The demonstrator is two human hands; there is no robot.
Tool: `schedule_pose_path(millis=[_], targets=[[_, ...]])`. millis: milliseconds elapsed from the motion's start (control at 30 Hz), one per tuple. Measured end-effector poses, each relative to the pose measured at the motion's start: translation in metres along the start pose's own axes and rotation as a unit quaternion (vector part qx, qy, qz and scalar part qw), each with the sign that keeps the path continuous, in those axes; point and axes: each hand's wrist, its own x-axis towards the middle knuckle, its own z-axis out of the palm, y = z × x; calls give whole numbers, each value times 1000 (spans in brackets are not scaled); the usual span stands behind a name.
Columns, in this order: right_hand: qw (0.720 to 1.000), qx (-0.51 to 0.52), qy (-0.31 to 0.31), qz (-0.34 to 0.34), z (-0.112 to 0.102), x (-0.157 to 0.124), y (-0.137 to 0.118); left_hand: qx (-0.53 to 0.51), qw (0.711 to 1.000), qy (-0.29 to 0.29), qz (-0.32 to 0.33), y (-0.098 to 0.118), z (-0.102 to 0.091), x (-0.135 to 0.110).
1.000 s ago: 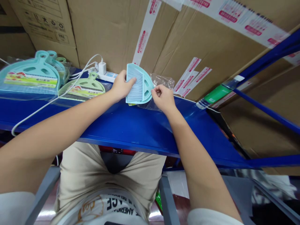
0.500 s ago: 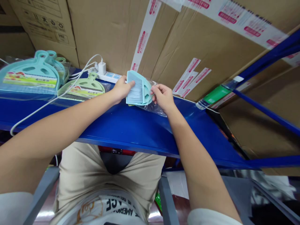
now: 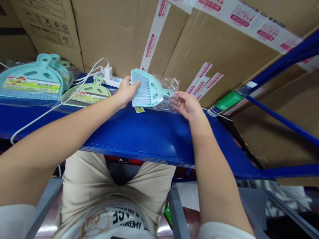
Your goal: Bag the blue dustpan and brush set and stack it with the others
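Above the blue shelf, my left hand [image 3: 127,92] grips a light-blue dustpan [image 3: 136,72] by its wide edge, thumb over the front. A small brush with pale bristles [image 3: 144,93] lies nested in the dustpan, its handle pointing right. My right hand [image 3: 186,104] is at the handle end, fingers stretched and slightly apart; whether they touch the handle or only the film is unclear. A clear plastic bag [image 3: 171,83] sits behind and around the handle side. Part of a yellow-green label [image 3: 139,109] shows below the dustpan.
Bagged blue dustpan sets [image 3: 32,74] and a green one [image 3: 93,88] lie at the left of the blue shelf [image 3: 149,132]. A white cable [image 3: 50,113] crosses there from a power strip [image 3: 113,81]. A green-labelled bottle [image 3: 230,99] leans at right. Cardboard boxes [image 3: 119,36] stand behind.
My right hand has moved right from the dustpan's side and its fingers have straightened. The handle now shows clear of the dustpan. My left hand has tilted the set slightly, shifting it left.
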Motion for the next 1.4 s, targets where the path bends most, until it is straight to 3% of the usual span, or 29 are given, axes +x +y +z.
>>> schedule_pose_path(millis=[133, 333, 533, 767, 967, 1200, 1400], targets=[[998, 24, 46, 21, 1, 1, 1, -16, 1000, -8, 0, 0, 0, 0], [1000, 28, -5, 8, -5, 4, 7, -26, 999, -24, 4, 0, -3, -1], [999, 17, -2, 30, 1, 1, 6, 1, 999, -42, -10, 0, -1, -3], [995, 30, 59, 75, 11, -8, -3, -38, 990, -102, -92, 6, 3, -7], [994, 53, 67, 64, 3, 0, 2, -65, 983, -102, -138, 11, -4, 0], [997, 40, 43, 41, -11, 14, 10, -43, 988, -90, -117, 10, -8, 1], [996, 63, 37, 49, -12, 16, 11, -51, 978, -141, -142, 14, -12, 3]])
